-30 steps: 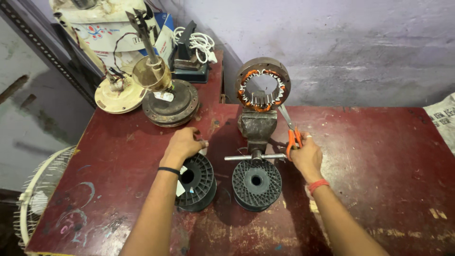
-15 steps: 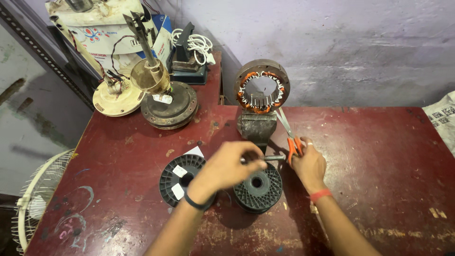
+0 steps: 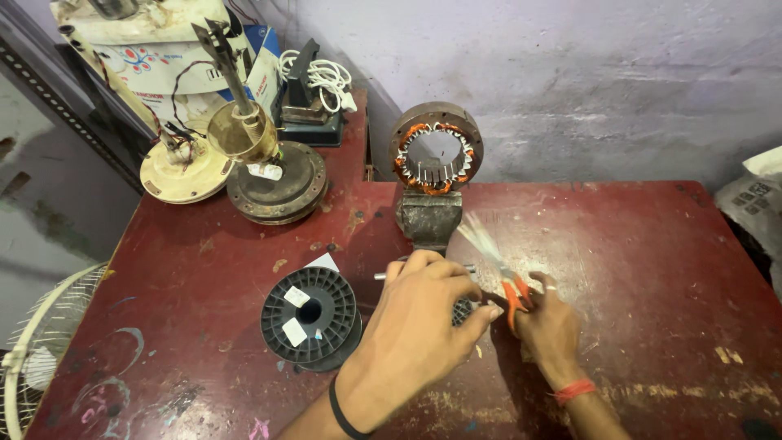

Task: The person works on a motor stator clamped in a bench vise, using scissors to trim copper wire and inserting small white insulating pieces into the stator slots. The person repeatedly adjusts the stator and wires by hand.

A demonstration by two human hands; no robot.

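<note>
The left hand [image 3: 423,314] rests loosely over a black spool [image 3: 464,310], grasping nothing. The right hand [image 3: 547,326] clenches orange scissors [image 3: 501,273]. Another black spool [image 3: 311,316] nearby carries white square labels.

two black spools [image 3: 311,315], one scissors [image 3: 498,266], one stator [image 3: 434,147]

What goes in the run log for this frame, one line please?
left hand: over black spool | right hand: holding orange scissors | second spool: untouched | stator: in vise
</note>
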